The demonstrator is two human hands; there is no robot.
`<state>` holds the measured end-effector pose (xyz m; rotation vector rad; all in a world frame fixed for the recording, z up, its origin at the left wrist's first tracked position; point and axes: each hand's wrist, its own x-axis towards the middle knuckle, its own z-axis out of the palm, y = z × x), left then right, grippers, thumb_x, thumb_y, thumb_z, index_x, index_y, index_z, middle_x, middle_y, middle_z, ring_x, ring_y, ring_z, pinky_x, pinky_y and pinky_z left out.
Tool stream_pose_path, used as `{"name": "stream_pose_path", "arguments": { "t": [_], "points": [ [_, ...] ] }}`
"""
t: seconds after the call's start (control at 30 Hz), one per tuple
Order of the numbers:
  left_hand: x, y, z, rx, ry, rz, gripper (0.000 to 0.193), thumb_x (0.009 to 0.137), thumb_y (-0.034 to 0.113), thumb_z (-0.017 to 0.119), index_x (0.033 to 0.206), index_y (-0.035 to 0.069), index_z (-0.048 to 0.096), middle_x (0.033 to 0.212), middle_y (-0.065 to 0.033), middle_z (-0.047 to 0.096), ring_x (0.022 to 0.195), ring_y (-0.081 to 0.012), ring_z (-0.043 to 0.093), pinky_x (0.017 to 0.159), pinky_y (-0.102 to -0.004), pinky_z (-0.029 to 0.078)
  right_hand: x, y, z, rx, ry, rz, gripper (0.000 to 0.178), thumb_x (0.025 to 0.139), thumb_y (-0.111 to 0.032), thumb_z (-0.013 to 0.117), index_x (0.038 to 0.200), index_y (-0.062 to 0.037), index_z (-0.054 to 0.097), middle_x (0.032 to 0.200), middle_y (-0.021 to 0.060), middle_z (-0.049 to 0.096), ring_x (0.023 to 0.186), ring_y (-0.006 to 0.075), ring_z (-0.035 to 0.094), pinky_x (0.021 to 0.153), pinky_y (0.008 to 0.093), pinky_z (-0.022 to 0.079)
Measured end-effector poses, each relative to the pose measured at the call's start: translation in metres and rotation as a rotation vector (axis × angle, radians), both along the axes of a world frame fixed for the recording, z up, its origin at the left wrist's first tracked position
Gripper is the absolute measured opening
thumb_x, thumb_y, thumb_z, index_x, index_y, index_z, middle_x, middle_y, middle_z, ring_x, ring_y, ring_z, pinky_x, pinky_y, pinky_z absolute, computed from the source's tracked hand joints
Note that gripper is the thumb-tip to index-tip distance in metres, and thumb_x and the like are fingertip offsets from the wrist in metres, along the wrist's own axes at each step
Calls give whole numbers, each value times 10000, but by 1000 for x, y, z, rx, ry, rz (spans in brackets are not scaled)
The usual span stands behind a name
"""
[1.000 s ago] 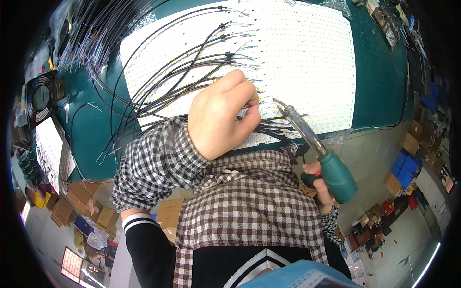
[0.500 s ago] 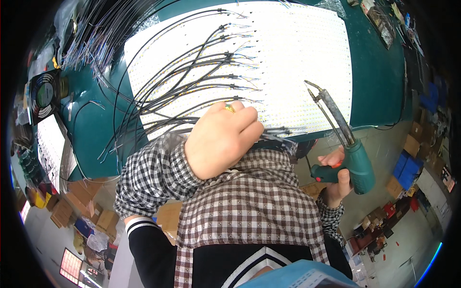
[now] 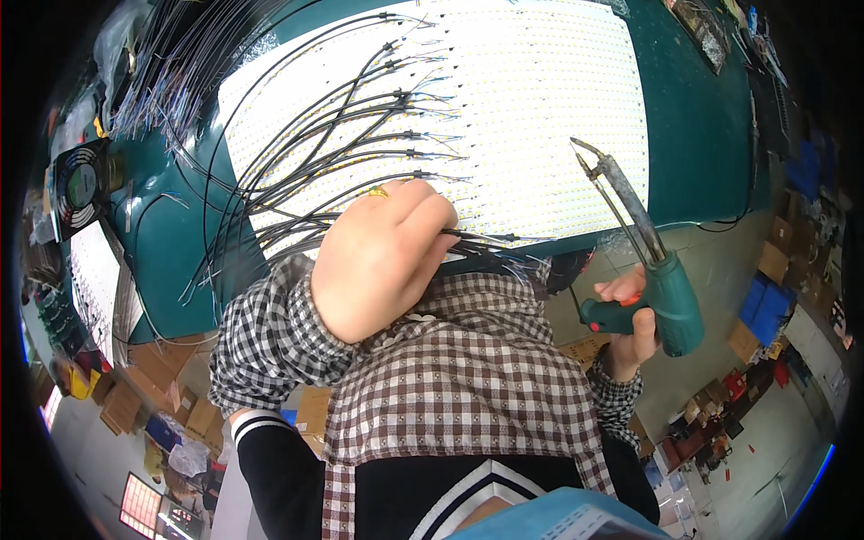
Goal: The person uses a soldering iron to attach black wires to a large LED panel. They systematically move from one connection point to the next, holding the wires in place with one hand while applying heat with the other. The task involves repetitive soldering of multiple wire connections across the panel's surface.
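Observation:
My left hand (image 3: 385, 256) is closed at the near edge of the white panel sheet (image 3: 549, 117), its fingertips pinching a black cable (image 3: 481, 237) whose end pokes out to the right. More black cables (image 3: 360, 110) cross the sheet's left half, their thin coloured wire ends reaching its middle. The sheet is dotted with rows of small yellow spots. On the right, past the table's front edge, my right hand (image 3: 630, 328) grips a green soldering gun (image 3: 677, 306). The gun's long metal tip points up over the sheet and stands apart from the wires.
A green table (image 3: 702, 162) lies under the sheet. At the far left is a bundle of loose wires (image 3: 171, 90), with a black fan (image 3: 81, 187) nearer. A stack of white panels (image 3: 97, 288) sits at the left edge. Cardboard boxes (image 3: 769, 270) stand on the floor.
My left hand has shifted left, and a black cable end now shows past its fingertips. The whole view has shifted slightly. My right hand keeps the soldering gun in nearly the same place.

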<state>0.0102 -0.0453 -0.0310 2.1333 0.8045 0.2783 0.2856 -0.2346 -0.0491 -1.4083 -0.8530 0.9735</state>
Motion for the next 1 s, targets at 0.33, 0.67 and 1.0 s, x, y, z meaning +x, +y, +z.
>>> {"name": "stream_pose_path", "arguments": {
  "t": [0.33, 0.67, 1.0],
  "points": [
    [9, 1, -13, 269, 105, 67, 162, 808, -2, 731, 923, 52, 631, 945, -88, 598, 863, -292, 608, 702, -390, 479, -1, 5, 2, -20, -16, 46, 571, 982, -440, 603, 1169, 97, 556, 916, 150, 586, 823, 239, 626, 791, 428, 595],
    [13, 0, -12, 132, -3, 237, 130, 873, 5, 700, 945, 31, 595, 867, -113, 592, 712, -304, 631, 614, -378, 500, -1, -2, -1, -62, 114, 9, 668, 911, -389, 730, 1291, 118, 521, 966, 127, 631, 867, 256, 654, 829, 470, 595],
    [21, -3, -33, 172, -81, 276, 161, 806, 4, 704, 879, 48, 568, 825, -110, 558, 657, -295, 609, 573, -387, 494, -10, -3, 12, -130, 109, 50, 619, 904, -425, 734, 1227, 79, 576, 1015, 150, 652, 948, 261, 667, 870, 416, 580]
  ]
}}
